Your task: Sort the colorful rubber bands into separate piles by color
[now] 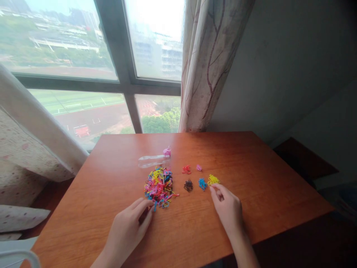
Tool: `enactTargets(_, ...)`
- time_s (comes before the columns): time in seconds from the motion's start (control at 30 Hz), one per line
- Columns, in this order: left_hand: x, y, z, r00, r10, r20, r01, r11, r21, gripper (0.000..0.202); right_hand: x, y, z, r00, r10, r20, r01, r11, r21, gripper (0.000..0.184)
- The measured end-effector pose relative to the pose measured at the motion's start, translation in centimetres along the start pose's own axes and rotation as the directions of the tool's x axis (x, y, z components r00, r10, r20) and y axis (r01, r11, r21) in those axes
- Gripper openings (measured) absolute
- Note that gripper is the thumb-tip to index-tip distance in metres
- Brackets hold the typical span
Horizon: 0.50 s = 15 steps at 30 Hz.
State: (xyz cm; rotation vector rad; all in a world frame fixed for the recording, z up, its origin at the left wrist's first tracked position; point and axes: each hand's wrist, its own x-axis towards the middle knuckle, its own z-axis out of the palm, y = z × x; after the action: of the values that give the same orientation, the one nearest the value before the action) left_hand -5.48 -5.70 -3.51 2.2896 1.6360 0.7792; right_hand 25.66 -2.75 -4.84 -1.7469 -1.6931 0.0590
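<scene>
A large mixed heap of small coloured hair ties (158, 184) lies on the table, in pink, red, yellow, blue and black. At its near edge my left hand (131, 219) pinches a blue hair tie (155, 206) between thumb and forefinger. To the right, my right hand (228, 206) is closed in a pinch at the near edge of a pile of yellow hair ties (214, 179); its fingertips touch the pile. Beside that lie a blue pile (202, 184) and a black pile (188, 185). Behind them are a red pile (186, 169) and a few pink ones (199, 168).
Behind the heap a clear plastic bottle (152, 160) lies on its side, with a pink cap (167, 151) by its right end. The wooden table (264, 186) ends at a window (129, 87) with curtains (206, 74). A white rail (22, 255) stands at the lower left.
</scene>
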Motion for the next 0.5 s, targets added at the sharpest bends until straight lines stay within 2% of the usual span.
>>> enactTargets(0.2,0.1,0.0,0.1,1.0,0.002,0.001,-0.002,1.0,0.019,0.017,0.8,2.7,-0.5,0.999,0.047,-0.013,-0.048,0.993,-0.107,0.04)
enactTargets(0.5,0.0,0.0,0.0,1.0,0.0,0.018,-0.001,1.0,0.01,0.015,1.3,3.0,-0.3,1.0,0.015,0.007,-0.014,0.993,-0.118,0.041)
